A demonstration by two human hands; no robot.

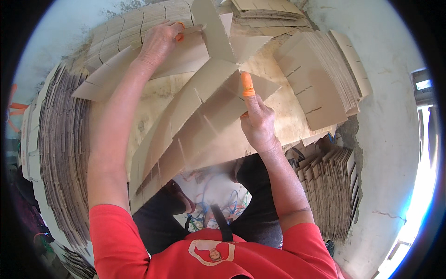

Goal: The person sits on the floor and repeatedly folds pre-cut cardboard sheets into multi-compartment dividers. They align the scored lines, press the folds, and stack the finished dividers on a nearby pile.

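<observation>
My right hand (258,122) grips slotted brown cardboard strips (204,132), its thumb in an orange finger cover laid along the near side and its fingers mostly hidden behind. These strips slant down toward my lap. At the far left my left hand (160,41), also with orange finger covers, is closed at the top edge of another cardboard strip (183,58). An upright cardboard strip (213,32) crosses the others between my hands, so the pieces meet at an angle.
A wooden board (153,104) lies under the work. Stacks of slotted cardboard stand at the left (65,153), far side (134,28), right (320,74) and lower right (332,190). A pale wall (385,139) rises at the right. Coloured strings (227,204) lie below, between my legs.
</observation>
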